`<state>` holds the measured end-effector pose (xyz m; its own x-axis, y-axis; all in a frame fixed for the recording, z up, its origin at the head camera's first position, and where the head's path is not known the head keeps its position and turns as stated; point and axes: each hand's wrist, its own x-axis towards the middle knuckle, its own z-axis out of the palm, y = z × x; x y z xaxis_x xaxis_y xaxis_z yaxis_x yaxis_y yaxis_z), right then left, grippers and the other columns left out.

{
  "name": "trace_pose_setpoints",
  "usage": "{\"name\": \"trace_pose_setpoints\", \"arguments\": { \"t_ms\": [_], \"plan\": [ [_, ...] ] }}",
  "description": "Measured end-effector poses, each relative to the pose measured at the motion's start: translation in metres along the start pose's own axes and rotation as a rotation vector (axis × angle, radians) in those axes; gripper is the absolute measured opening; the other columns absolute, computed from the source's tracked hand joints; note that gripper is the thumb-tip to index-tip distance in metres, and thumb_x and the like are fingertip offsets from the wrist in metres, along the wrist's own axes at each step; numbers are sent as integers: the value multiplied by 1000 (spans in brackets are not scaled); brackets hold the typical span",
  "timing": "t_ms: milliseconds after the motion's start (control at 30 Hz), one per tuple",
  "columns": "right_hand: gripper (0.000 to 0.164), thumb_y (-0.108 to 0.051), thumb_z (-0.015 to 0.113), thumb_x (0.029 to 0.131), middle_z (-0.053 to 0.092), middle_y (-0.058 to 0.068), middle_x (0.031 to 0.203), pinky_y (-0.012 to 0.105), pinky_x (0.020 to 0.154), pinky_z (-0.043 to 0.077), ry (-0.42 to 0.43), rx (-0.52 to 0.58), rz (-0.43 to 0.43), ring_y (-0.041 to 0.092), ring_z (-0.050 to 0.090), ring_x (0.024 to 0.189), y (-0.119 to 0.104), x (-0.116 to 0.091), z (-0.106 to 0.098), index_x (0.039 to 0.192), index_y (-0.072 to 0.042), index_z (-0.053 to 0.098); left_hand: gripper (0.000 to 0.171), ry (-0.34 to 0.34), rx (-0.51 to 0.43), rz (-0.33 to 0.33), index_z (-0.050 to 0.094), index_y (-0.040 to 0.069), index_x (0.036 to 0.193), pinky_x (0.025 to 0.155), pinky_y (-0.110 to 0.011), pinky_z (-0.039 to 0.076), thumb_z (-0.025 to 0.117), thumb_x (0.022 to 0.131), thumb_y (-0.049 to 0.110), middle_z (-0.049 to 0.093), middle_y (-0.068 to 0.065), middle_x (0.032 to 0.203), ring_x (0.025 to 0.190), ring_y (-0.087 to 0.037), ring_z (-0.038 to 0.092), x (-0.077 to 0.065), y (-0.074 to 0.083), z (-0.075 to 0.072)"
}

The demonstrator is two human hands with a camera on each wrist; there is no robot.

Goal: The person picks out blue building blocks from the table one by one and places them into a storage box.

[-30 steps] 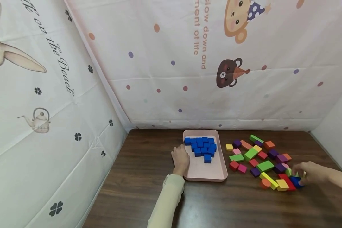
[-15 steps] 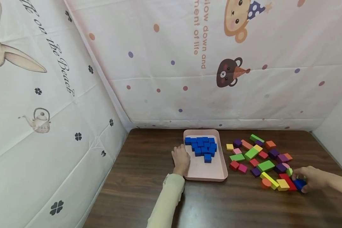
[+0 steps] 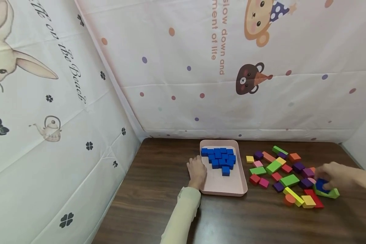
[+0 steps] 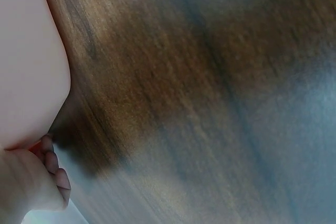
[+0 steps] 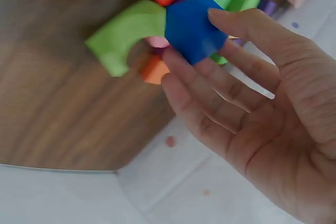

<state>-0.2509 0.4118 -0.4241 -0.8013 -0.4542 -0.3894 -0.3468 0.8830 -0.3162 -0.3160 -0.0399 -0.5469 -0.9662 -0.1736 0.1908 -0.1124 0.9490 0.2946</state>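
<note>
My right hand (image 3: 337, 176) pinches a blue block (image 5: 195, 27) between thumb and fingers, at the right end of the block pile. Right by it lies a light green arch-shaped block (image 3: 332, 194), which the blue block overlaps in the head view. My left hand (image 3: 197, 172) lies at the left rim of the pale pink tray (image 3: 241, 184) and holds it; the left wrist view has its fingers (image 4: 51, 162) curled against the tray's side. Blue cubes (image 3: 218, 156) sit grouped in the far half of the tray, with one cube (image 3: 225, 171) a little nearer.
Loose coloured blocks lie to the tray's right, among them green blocks (image 3: 289, 180), a long yellow one (image 3: 293, 196), a red one (image 3: 315, 199) and an orange round one (image 3: 289, 199). A printed cloth (image 3: 170, 115) hangs behind the dark wooden table (image 3: 158, 162).
The right hand has drawn the blue block away from beside the red block, toward the far side, uncovering the green arch. The left hand stays at the tray. The head view has shifted slightly.
</note>
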Motion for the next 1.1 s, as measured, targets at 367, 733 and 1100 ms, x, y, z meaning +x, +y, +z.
{"name": "trace_pose_setpoints", "arguments": {
  "t_ms": [367, 733, 1100],
  "plan": [
    [28, -5, 86, 75, 69, 2, 91, 27, 64, 54, 309, -189, -381, 8, 61, 76, -73, 69, -28, 99, -3, 72, 31, 17, 3, -3, 67, 7, 120, 89, -40, 47, 73, 92, 18, 74, -10, 108, 101, -26, 61, -1, -3, 4],
    [25, -1, 83, 78, 70, 10, 93, 38, 74, 60, 283, -191, -398, 19, 64, 84, -152, 140, -28, 102, 0, 75, 28, 21, -3, 9, 67, 8, 118, 87, -39, 47, 73, 92, 18, 75, -9, 106, 100, -25, 61, 3, -1, 7],
    [25, -2, 81, 82, 71, 18, 108, 46, 84, 61, 199, -167, -315, 28, 70, 97, -181, 178, 8, 106, -1, 73, 28, 43, 7, 9, 68, 9, 117, 86, -38, 48, 74, 91, 18, 75, -7, 105, 97, -24, 61, 1, -2, 6]
  ]
}}
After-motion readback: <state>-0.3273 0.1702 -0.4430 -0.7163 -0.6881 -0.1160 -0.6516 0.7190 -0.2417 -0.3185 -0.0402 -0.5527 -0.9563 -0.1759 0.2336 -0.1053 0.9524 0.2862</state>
